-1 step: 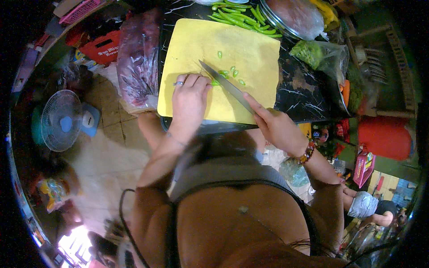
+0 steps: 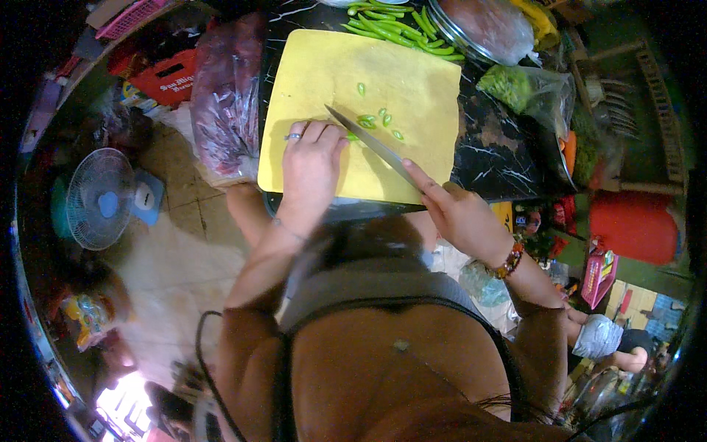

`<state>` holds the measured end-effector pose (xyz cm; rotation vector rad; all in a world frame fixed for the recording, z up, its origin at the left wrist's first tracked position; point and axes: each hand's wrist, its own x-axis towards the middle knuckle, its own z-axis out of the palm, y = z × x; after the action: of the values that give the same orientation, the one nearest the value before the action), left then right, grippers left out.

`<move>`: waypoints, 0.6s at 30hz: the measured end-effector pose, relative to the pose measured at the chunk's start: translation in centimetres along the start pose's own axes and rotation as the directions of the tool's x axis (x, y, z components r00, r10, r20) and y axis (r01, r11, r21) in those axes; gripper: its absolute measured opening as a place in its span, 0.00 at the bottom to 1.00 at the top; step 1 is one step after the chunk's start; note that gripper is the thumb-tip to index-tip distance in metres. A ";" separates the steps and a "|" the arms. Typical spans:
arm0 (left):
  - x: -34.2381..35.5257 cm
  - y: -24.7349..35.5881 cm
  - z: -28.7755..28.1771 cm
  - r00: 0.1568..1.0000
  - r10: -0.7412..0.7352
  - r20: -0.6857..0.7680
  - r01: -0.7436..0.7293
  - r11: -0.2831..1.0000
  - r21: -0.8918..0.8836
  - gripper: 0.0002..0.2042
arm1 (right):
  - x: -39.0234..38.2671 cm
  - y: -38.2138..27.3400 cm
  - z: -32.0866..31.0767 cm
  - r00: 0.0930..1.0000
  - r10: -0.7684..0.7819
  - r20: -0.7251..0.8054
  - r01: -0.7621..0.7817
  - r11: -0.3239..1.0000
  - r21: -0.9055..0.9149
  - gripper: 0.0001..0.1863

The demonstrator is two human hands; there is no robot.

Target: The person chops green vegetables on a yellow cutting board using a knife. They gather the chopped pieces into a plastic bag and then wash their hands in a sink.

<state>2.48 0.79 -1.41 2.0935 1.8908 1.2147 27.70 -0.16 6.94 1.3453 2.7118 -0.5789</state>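
Observation:
On a yellow cutting board [image 2: 405, 74], my left hand [image 2: 309, 162] has curled fingers pinning a green chili [image 2: 350, 137]. My right hand [image 2: 464, 217] grips a long kitchen knife [image 2: 375, 147], forefinger along the top of its handle end. The blade lies diagonally just right of my left fingertips, over the chili. Several pale green slices [image 2: 383, 118] are scattered near the blade. Whole green chilies [image 2: 383, 31] are piled behind the board on a black marbled counter [image 2: 497, 162].
Left of the board lies a large bag of reddish contents [image 2: 224, 96]; a white fan [image 2: 99, 199] is farther left. A covered metal bowl [image 2: 482, 29] and bagged greens [image 2: 508, 92] are at the back right. A red container [image 2: 630, 228] and another person [image 2: 600, 339] are at right.
The knife's tip sits slightly lower and farther left. My hands are in nearly the same places.

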 end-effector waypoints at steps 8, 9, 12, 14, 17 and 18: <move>-0.1 -0.2 0.1 1.000 0.005 -0.001 -0.005 1.000 0.004 0.06 | -2.5 0.2 -0.7 0.997 -0.052 -0.050 0.042 0.984 -0.172 0.39; -0.2 -0.2 0.0 1.000 0.006 -0.005 -0.006 1.000 0.001 0.06 | -2.6 0.2 -0.7 0.998 -0.053 -0.040 0.045 0.981 -0.188 0.39; 0.1 0.0 0.1 1.000 0.017 -0.003 -0.017 1.000 -0.012 0.06 | -2.9 0.1 -0.7 0.999 -0.031 -0.010 0.028 0.975 -0.221 0.38; 0.0 -0.1 0.0 1.000 0.029 -0.003 -0.029 1.000 -0.008 0.06 | -2.3 -0.1 -0.4 1.000 -0.023 0.015 0.025 0.978 -0.207 0.39; 0.1 -0.1 -0.1 0.998 0.056 -0.022 -0.057 0.998 -0.019 0.06 | 0.4 1.3 1.4 0.990 -0.101 -0.095 0.105 0.994 0.035 0.41; 0.1 -0.1 0.2 0.997 0.064 -0.033 -0.065 0.997 -0.031 0.05 | 0.6 1.4 1.3 0.994 -0.063 -0.088 0.066 0.998 0.023 0.42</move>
<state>2.46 1.00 -1.53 2.1469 1.8171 1.2899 28.28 0.60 5.21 1.3236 2.8365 -0.5753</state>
